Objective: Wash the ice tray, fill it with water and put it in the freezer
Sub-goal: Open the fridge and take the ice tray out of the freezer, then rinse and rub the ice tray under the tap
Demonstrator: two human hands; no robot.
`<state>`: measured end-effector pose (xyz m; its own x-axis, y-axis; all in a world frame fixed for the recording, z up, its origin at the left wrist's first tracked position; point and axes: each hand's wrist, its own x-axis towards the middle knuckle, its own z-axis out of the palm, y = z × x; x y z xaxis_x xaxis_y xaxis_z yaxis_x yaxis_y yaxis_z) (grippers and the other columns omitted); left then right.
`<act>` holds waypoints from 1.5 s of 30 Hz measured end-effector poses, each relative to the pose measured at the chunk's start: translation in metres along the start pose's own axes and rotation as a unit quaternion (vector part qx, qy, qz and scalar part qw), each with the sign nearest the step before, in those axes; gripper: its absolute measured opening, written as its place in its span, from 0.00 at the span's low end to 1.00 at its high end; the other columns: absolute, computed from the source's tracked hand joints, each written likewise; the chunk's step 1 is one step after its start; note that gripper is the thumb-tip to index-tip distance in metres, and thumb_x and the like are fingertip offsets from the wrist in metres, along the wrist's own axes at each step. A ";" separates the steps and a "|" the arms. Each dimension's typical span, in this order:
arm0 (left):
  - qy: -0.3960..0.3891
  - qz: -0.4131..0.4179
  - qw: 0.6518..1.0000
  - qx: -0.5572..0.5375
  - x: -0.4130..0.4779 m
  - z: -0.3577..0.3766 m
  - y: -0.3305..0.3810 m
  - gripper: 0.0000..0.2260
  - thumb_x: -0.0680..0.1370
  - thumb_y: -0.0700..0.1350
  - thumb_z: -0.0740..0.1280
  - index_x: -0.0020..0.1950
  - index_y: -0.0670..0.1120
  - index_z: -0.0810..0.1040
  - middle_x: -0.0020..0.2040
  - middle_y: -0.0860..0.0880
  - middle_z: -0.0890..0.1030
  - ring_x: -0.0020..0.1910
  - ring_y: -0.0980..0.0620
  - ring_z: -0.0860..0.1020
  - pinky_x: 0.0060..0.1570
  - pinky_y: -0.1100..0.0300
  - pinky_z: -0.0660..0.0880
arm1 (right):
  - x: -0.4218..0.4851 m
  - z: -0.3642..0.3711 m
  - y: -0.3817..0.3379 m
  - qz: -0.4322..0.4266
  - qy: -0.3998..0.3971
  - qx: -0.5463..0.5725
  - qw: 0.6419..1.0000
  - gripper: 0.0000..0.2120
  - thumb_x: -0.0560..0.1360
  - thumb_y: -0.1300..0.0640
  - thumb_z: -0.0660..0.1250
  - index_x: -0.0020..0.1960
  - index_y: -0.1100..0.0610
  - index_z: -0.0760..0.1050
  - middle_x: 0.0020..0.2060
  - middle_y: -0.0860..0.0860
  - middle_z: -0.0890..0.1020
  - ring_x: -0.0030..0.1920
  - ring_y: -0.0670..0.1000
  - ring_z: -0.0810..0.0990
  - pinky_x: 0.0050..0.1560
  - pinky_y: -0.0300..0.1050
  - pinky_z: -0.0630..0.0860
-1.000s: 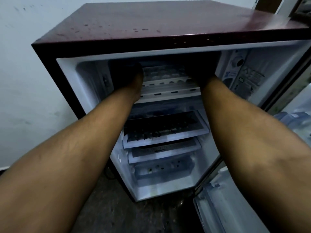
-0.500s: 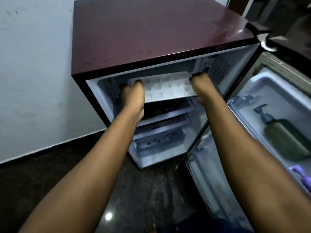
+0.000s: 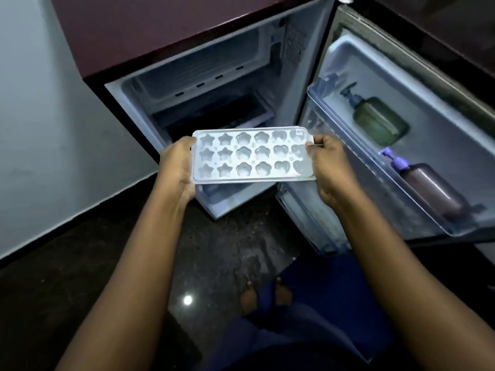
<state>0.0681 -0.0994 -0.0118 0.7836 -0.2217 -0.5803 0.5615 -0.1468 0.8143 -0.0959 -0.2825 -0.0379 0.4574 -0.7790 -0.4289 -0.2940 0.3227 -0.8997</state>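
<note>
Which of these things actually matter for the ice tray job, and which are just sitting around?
Part of the job:
- white plastic ice tray with star, flower and heart moulds
- left hand, right hand, holding its ends
- open maroon fridge

Just sitting there:
- green pump bottle
- brown bottle with purple pump

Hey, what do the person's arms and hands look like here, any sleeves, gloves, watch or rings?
Both arms are bare from the bottom edge of the picture to the wrist, with no sleeves showing. The left hand and right hand wear no gloves. No watch, bracelet or ring shows on either wrist or on the fingers that are visible. The picture is dim, so small details could be missed.
</note>
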 end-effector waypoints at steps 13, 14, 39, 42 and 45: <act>-0.196 -0.075 0.971 0.114 -0.084 0.071 -0.032 0.12 0.84 0.44 0.62 0.54 0.41 0.83 0.46 0.42 0.90 0.37 0.46 0.88 0.34 0.48 0.86 | -0.137 -0.118 0.044 0.013 0.192 0.219 0.956 0.09 0.85 0.61 0.62 0.47 0.54 0.73 0.37 0.49 0.85 0.37 0.50 0.83 0.36 0.45 0.80; -0.200 -0.073 0.970 0.116 -0.088 0.076 -0.035 0.12 0.84 0.44 0.62 0.54 0.41 0.84 0.47 0.42 0.90 0.38 0.45 0.89 0.35 0.46 0.86 | -0.143 -0.124 0.047 0.015 0.203 0.225 0.953 0.09 0.85 0.60 0.63 0.46 0.54 0.73 0.37 0.49 0.84 0.38 0.50 0.82 0.38 0.46 0.80; -0.450 0.007 0.818 0.358 -0.395 0.322 -0.255 0.06 0.83 0.44 0.63 0.53 0.47 0.79 0.50 0.44 0.87 0.44 0.42 0.88 0.35 0.43 0.84 | -0.356 -0.456 0.185 -0.002 0.555 0.320 0.768 0.05 0.75 0.52 0.69 0.43 0.52 0.79 0.43 0.55 0.82 0.47 0.56 0.79 0.51 0.55 0.76; -0.480 -0.004 0.796 0.369 -0.435 0.350 -0.276 0.15 0.82 0.44 0.63 0.65 0.39 0.80 0.57 0.39 0.87 0.50 0.38 0.88 0.40 0.36 0.85 | -0.381 -0.486 0.196 -0.006 0.586 0.334 0.738 0.05 0.73 0.51 0.69 0.41 0.51 0.78 0.43 0.55 0.80 0.46 0.56 0.78 0.49 0.54 0.75; -0.510 -0.007 0.764 0.395 -0.474 0.373 -0.296 0.13 0.82 0.42 0.62 0.61 0.39 0.82 0.50 0.41 0.89 0.42 0.42 0.89 0.36 0.40 0.85 | -0.404 -0.510 0.205 -0.007 0.615 0.340 0.711 0.05 0.72 0.49 0.69 0.39 0.49 0.78 0.43 0.55 0.80 0.47 0.57 0.77 0.50 0.55 0.75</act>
<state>-0.5689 -0.3101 0.0255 -0.0625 -0.7917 -0.6076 -0.0836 -0.6025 0.7937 -0.7688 -0.1762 -0.0077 -0.7479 -0.5301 -0.3996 0.3684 0.1693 -0.9141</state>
